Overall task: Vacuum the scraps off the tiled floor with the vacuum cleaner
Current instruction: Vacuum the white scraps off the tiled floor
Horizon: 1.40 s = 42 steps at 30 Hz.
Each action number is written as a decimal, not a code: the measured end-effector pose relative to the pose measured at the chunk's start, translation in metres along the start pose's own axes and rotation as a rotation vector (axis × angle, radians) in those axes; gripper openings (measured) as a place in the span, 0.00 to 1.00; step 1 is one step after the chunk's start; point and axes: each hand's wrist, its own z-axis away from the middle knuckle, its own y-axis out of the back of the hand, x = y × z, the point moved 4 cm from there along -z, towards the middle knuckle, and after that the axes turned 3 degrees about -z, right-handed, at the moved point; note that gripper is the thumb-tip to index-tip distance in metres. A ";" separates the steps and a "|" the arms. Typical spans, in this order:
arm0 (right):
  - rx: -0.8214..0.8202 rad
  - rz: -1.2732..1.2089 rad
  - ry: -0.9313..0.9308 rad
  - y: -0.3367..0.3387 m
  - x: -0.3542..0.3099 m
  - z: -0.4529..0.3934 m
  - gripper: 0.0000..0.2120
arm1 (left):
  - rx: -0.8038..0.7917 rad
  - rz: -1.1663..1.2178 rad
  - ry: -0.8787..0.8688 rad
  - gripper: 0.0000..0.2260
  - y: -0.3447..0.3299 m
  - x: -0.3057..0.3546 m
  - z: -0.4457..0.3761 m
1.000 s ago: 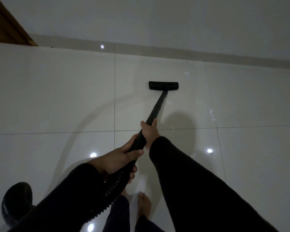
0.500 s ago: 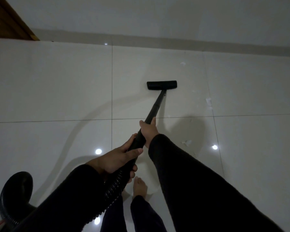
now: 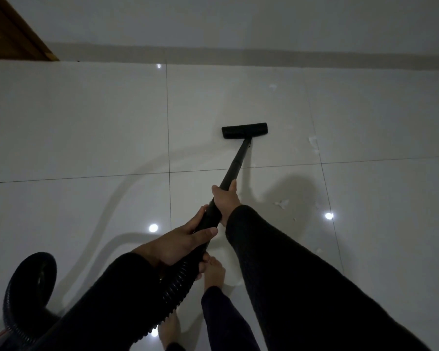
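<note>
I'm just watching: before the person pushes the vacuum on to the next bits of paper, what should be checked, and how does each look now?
1. Both hands on the wand: ok. The left hand grips near the hose, the right hand grips higher up.
2. Floor head flat on the tiles: ok, as far as can be seen.
3. Scraps left: not ok. White scraps lie right of the head, more scraps nearer the person.
4. Hose free of kinks: cannot tell; it loops out of frame.
5. Bare foot clear of the head: ok.
</note>
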 end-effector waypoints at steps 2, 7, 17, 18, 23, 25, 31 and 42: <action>0.015 0.002 0.013 0.001 0.007 0.002 0.36 | -0.007 -0.008 0.001 0.32 -0.001 -0.006 0.003; 0.043 -0.014 0.018 0.004 0.034 0.016 0.36 | -0.030 -0.029 -0.002 0.31 -0.005 -0.031 0.016; 0.100 -0.026 0.025 0.009 0.110 0.041 0.36 | -0.074 -0.076 -0.008 0.31 -0.011 -0.101 0.041; 0.100 -0.040 0.024 0.009 0.117 0.043 0.36 | -0.076 -0.079 -0.008 0.31 -0.011 -0.107 0.043; 0.110 -0.059 0.051 0.013 0.143 0.055 0.36 | -0.099 -0.062 -0.011 0.31 -0.017 -0.135 0.052; 0.114 -0.051 0.038 0.014 0.156 0.062 0.36 | -0.107 -0.067 0.004 0.31 -0.021 -0.144 0.059; 0.129 -0.078 0.023 0.027 0.186 0.080 0.38 | -0.120 -0.122 0.014 0.31 -0.040 -0.166 0.075; 0.139 -0.009 0.013 0.098 0.232 0.100 0.37 | -0.117 -0.060 0.035 0.32 -0.112 -0.218 0.072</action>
